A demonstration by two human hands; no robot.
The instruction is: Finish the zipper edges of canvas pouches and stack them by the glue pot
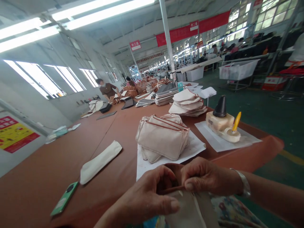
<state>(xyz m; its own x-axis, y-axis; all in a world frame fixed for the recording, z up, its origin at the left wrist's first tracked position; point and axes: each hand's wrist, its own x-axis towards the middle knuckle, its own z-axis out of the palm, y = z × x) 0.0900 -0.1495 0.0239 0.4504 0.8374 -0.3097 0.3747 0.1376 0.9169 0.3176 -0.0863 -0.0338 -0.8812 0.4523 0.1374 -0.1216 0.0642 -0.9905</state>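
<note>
At the near edge of the table, a beige fabric piece with brown edging (187,207) is held between both hands. My left hand (149,193) grips its brown edge from the left, fingers curled behind and thumb lying over the front. Pinching the same edge from the right is my right hand (204,177), with a bracelet at the wrist. Just beyond my hands, a stack of beige brown-edged fabric pieces (161,136) rests on white paper (197,146). Part of the held piece is hidden by my fingers, and its lower end runs out of view.
A folded cream cloth strip (101,163) and a green phone (64,199) lie on the left of the brown table (114,193). At right stand a black cone (220,107) and a yellow-handled tool (237,122). More fabric piles (187,103) and another person (108,90) are farther back.
</note>
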